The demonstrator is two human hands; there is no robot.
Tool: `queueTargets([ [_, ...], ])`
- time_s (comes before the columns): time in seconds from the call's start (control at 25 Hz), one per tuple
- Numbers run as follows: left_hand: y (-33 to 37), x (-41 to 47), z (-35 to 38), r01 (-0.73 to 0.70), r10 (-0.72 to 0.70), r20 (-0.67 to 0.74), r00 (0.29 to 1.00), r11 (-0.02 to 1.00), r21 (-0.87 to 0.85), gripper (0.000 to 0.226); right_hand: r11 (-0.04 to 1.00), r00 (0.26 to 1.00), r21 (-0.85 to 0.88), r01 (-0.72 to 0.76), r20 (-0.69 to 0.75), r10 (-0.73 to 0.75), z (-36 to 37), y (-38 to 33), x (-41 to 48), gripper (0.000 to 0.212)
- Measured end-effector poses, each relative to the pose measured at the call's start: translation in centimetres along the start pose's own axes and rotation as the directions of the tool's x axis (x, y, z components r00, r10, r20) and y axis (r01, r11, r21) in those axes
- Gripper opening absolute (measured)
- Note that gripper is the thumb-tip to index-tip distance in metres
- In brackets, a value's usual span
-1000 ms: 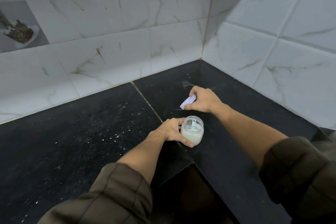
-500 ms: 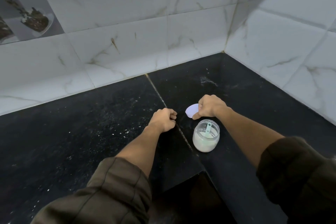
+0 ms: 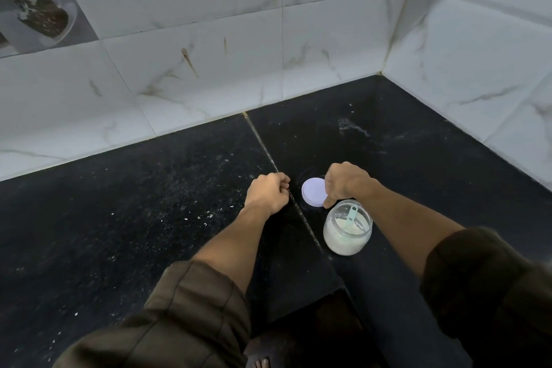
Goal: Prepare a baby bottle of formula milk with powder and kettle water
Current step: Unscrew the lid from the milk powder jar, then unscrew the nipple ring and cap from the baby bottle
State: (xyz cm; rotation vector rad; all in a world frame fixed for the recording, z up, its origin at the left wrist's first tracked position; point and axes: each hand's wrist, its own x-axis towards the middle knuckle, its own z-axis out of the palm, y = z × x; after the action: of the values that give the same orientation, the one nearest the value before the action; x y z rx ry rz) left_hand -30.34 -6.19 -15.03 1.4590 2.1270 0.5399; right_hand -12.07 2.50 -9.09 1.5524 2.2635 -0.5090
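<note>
An open clear jar (image 3: 346,236) of white powder stands on the black counter (image 3: 143,218), with a pale green scoop (image 3: 352,216) stuck in the powder. Just behind the jar, its white round lid (image 3: 311,190) lies flat on the counter. My right hand (image 3: 346,184) is over the lid's right edge, fingers curled on it and thumb at its rim. Left of the lid, my left hand (image 3: 267,193) rests on the counter as a fist and holds nothing. No bottle or kettle is in view.
The counter runs into a corner of white marble-look wall tiles (image 3: 328,39). A seam (image 3: 263,143) crosses the counter between my hands. White specks dot the left half. The counter's front edge steps inward below the jar (image 3: 337,290), with floor and toes (image 3: 261,364) beneath.
My left hand let go of the jar and moved left into a fist. My right hand brought the lid down flat onto the counter behind the jar.
</note>
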Motion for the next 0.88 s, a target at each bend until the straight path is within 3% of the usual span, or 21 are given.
queueTargets([
  [0.24, 2.2, -0.4, -1.0, -0.066, 0.068, -0.066, 0.995, 0.997, 0.042, 0.039, 0.991, 0.995, 0.136, 0.007, -0.098, 0.006, -1.9, 2.0, -2.2, 0.027],
  [0.56, 12.8, -2.1, -1.4, -0.406, 0.401, -0.142, 0.905, 0.914, -0.009, 0.035, 0.955, 0.909, 0.244, -0.169, -0.335, 0.247, -5.0, 8.2, -11.5, 0.017],
  [0.72, 18.9, -5.1, 0.2, -0.548, 0.544, -0.086, 0.835, 0.836, -0.035, 0.034, 0.917, 0.83, 0.281, -0.283, -0.408, 0.381, -5.4, 12.3, -17.1, 0.02],
  [0.88, 23.1, -9.4, 3.3, -0.645, 0.649, 0.053, 0.759, 0.761, -0.075, 0.034, 0.869, 0.776, 0.293, -0.399, -0.397, 0.49, -4.3, 16.0, -22.8, 0.008],
])
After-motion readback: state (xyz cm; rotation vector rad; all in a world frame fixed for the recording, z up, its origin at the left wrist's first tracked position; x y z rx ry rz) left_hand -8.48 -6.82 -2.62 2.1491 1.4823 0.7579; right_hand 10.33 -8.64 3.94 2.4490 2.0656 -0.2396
